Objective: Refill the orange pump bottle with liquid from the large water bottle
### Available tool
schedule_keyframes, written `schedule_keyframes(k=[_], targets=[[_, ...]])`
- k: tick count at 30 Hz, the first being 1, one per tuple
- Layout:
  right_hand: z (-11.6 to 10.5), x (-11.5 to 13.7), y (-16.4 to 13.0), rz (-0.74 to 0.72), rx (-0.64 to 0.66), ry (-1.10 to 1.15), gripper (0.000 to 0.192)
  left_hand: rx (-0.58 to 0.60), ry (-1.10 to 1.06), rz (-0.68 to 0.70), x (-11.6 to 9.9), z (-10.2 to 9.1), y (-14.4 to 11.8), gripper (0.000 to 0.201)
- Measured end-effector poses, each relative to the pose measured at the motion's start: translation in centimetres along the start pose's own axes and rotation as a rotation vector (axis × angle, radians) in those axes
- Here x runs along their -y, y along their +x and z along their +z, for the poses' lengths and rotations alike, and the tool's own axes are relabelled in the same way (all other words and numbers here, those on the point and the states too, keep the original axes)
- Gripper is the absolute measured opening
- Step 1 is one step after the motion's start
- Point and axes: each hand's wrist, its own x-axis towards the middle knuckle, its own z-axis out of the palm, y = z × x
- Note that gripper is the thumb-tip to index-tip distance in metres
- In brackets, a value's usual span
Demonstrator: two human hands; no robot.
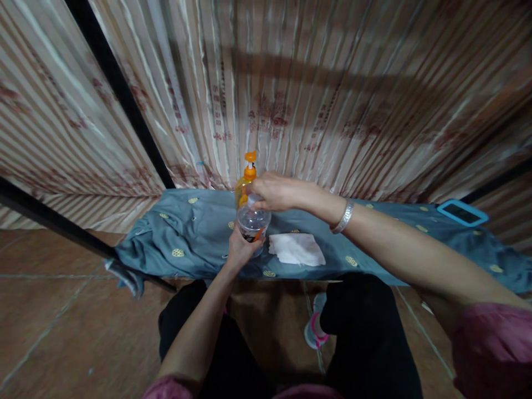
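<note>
My left hand [242, 246] is wrapped round the lower part of a clear plastic bottle [251, 220] with an orange and black label. The bottle stands upright, or nearly so, at the bench's near side. My right hand [268, 191] reaches over its top, fingers closed on a whitish cap [252, 199]; whether the cap is still joined to the neck I cannot tell. Just behind, a yellow pump bottle [241, 191] with an orange pump head is partly hidden by my right hand and the clear bottle. A folded white cloth or tissue [297, 249] lies to the right.
A grey-blue cloth with yellow prints [199, 227] covers the narrow bench. On its right end lies a blue-framed device with a dark screen [463, 213]. Dark metal poles [124, 100] stand at the left, before a striped curtain [291, 83]. Brown tiled floor [62, 316] shows below.
</note>
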Motion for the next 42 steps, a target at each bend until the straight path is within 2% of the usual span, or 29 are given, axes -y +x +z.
schedule_keyframes(k=[3,6,9,11,15,19,22,25,30,35,39,42], targets=[[-0.6,-0.4,-0.6,-0.013,-0.064,0.050,0.032,0.010,0.027,-0.002,0.0,-0.1,0.0,0.073],[-0.9,-1.6,-2.1,0.048,-0.158,0.116,0.038,0.003,0.037,-0.002,0.1,-0.1,0.1,0.074],[1.0,-4.0,-4.5,0.197,-0.225,0.204,0.035,-0.009,0.037,-0.008,0.1,-0.1,0.2,0.075],[4.1,-6.1,-6.6,0.334,-0.236,0.268,0.033,-0.012,0.040,-0.006,0.1,-0.1,0.2,0.073],[12.9,-9.7,-11.1,0.627,-0.198,0.386,0.029,-0.019,0.054,0.004,0.0,-0.2,0.2,0.069],[20.8,-11.5,-15.1,0.863,-0.183,0.446,0.025,-0.020,0.054,0.014,0.1,-0.2,0.2,0.068],[24.3,-12.2,-17.4,0.979,-0.190,0.447,0.028,-0.017,0.076,0.000,0.2,-0.3,0.2,0.068],[26.3,-12.8,-19.1,1.069,-0.181,0.438,0.026,-0.019,0.095,-0.002,0.3,-0.3,0.2,0.069],[28.0,-12.9,-20.7,1.093,-0.142,0.390,0.026,-0.020,0.076,-0.010,0.1,-0.3,0.1,0.069],[28.2,-12.3,-21.2,1.068,-0.103,0.329,0.025,-0.011,0.063,-0.020,-0.1,-0.4,0.0,0.068],[26.3,-11.6,-19.6,1.019,-0.150,0.326,0.030,-0.018,0.036,-0.002,-0.2,-0.5,0.0,0.068],[22.9,-10.8,-16.2,0.897,-0.253,0.389,0.039,-0.024,0.026,0.005,0.0,-0.4,-0.1,0.070]])
